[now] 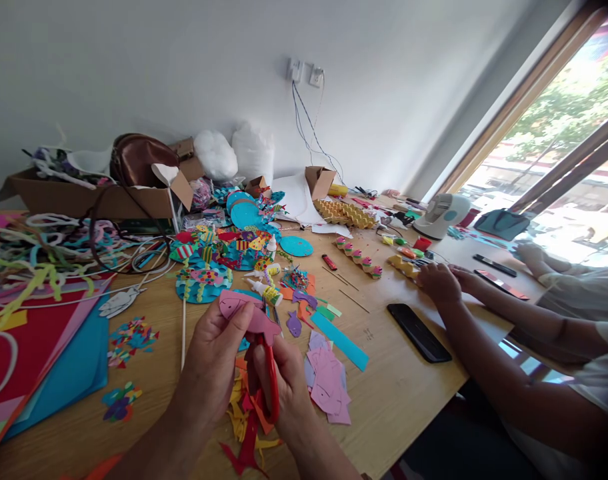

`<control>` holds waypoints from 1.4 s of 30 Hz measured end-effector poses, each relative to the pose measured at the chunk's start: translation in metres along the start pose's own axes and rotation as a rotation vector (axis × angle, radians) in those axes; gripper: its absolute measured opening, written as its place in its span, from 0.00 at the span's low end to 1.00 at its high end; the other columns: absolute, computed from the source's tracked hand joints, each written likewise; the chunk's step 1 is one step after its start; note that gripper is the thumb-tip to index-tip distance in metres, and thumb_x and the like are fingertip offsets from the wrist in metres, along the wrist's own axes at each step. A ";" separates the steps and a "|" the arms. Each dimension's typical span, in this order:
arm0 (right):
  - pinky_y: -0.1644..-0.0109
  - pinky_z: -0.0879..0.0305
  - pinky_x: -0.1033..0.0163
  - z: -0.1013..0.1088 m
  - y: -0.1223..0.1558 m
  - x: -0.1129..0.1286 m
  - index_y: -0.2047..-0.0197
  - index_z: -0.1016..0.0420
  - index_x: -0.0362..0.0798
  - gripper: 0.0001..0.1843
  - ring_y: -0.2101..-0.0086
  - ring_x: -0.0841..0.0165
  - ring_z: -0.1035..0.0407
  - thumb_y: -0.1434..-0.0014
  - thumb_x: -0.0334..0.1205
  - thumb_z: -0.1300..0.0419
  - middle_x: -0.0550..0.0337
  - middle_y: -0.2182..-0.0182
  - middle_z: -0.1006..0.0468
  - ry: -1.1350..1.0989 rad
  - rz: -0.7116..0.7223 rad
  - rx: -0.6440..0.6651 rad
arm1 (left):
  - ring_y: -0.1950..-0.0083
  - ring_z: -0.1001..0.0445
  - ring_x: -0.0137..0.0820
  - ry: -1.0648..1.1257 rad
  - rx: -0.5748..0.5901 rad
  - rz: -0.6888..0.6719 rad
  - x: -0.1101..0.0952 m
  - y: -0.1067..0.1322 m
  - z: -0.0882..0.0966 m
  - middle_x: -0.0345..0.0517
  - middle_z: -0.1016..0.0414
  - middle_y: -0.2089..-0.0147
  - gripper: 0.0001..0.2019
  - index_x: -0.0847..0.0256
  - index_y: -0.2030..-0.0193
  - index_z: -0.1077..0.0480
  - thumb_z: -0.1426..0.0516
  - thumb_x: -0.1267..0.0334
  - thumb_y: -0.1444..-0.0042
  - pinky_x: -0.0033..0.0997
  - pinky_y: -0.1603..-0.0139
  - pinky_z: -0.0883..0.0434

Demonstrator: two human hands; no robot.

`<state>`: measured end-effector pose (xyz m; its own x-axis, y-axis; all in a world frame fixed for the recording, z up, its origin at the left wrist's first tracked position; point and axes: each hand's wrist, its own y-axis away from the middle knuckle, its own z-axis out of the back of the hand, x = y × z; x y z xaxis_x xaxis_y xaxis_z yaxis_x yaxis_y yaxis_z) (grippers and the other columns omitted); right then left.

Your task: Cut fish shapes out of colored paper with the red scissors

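Observation:
Between thumb and fingers, my left hand (pixel 217 353) pinches a pink paper fish (pixel 257 320) with a drawn eye and mouth. My right hand (pixel 284 380) is closed around the handles of red scissors (pixel 273 383), whose blades meet the tail end of the fish. To the right lies a pile of pink and lilac paper pieces (pixel 329 383). Orange, yellow and red paper scraps (pixel 249 427) lie beneath my hands. A purple paper fish (pixel 294 325) and a glue bottle (pixel 267 292) are just beyond them.
Blue discs with colourful paper fish (pixel 204 283) stand further back. Coloured sheets (pixel 79 353) and pipe cleaners (pixel 44 260) cover the left side. A black phone (pixel 419 332) lies at right, near a co-worker's hands (pixel 441 283) on an egg-carton strip. A sewing machine (pixel 440 217) sits behind.

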<state>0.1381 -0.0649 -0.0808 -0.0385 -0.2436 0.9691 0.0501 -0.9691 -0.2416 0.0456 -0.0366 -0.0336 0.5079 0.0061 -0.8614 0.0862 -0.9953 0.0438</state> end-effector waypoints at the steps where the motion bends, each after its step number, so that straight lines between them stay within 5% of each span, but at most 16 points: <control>1: 0.80 0.52 0.69 0.000 0.000 -0.001 0.74 0.40 0.49 0.25 0.81 0.74 0.49 0.36 0.60 0.53 0.67 0.81 0.42 0.003 -0.009 0.004 | 0.71 0.30 0.26 -0.006 0.004 -0.002 0.000 0.000 0.000 0.36 0.25 0.75 0.10 0.60 0.73 0.25 0.32 0.58 0.59 0.22 0.68 0.32; 24: 0.81 0.54 0.69 0.013 0.005 0.010 0.78 0.43 0.49 0.29 0.83 0.75 0.49 0.40 0.65 0.52 0.68 0.86 0.42 0.048 -0.093 0.046 | 0.71 0.31 0.26 -0.073 0.114 0.020 -0.003 -0.003 0.004 0.37 0.25 0.74 0.08 0.60 0.72 0.26 0.35 0.58 0.54 0.23 0.68 0.32; 42: 0.80 0.57 0.69 0.026 0.006 0.022 0.81 0.46 0.49 0.21 0.82 0.76 0.52 0.39 0.45 0.47 0.70 0.84 0.47 0.086 -0.151 0.138 | 0.74 0.37 0.24 -0.152 0.198 0.031 -0.006 -0.009 0.011 0.34 0.31 0.76 0.07 0.59 0.72 0.27 0.36 0.59 0.52 0.20 0.73 0.36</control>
<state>0.1630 -0.0750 -0.0594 -0.1401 -0.1044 0.9846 0.1734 -0.9816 -0.0794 0.0321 -0.0289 -0.0346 0.3720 -0.0249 -0.9279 -0.1045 -0.9944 -0.0152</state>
